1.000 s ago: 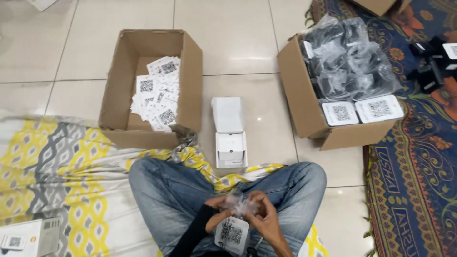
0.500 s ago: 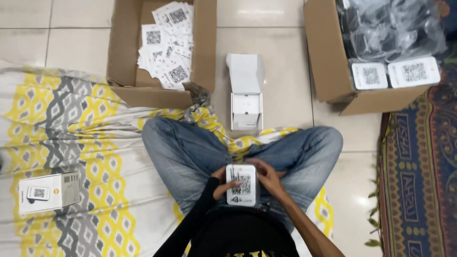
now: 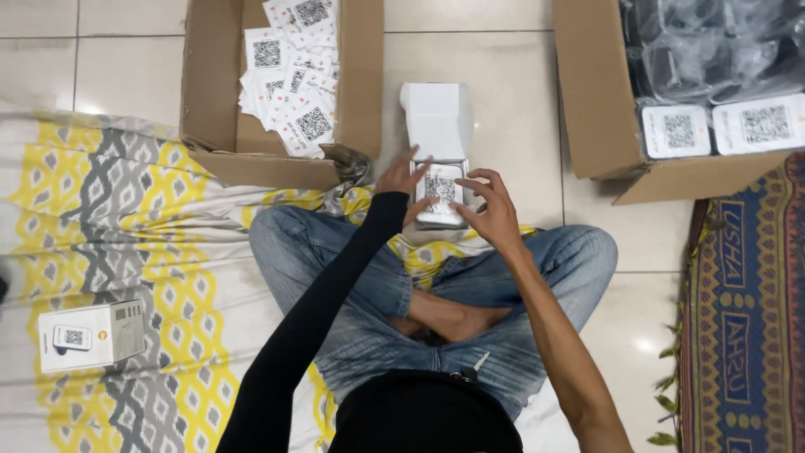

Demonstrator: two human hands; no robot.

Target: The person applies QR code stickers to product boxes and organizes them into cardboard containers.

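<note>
Moved from lap to open white box (image 3: 436,117): white coded device (image 3: 438,195), both hands (image 3: 402,178) (image 3: 493,215) gripping its sides

Bright, even indoor light, soft shadows, faint glare on floor tiles (image 3: 503,84), sharp focus throughout.

Matt brown cardboard box (image 3: 220,126), paper cards (image 3: 293,75) inside; glossy tile floor (image 3: 511,92); soft woven blanket (image 3: 109,218); rough denim jeans (image 3: 369,310); crinkly shiny plastic bags (image 3: 713,50); smooth white carton (image 3: 436,117).
</note>
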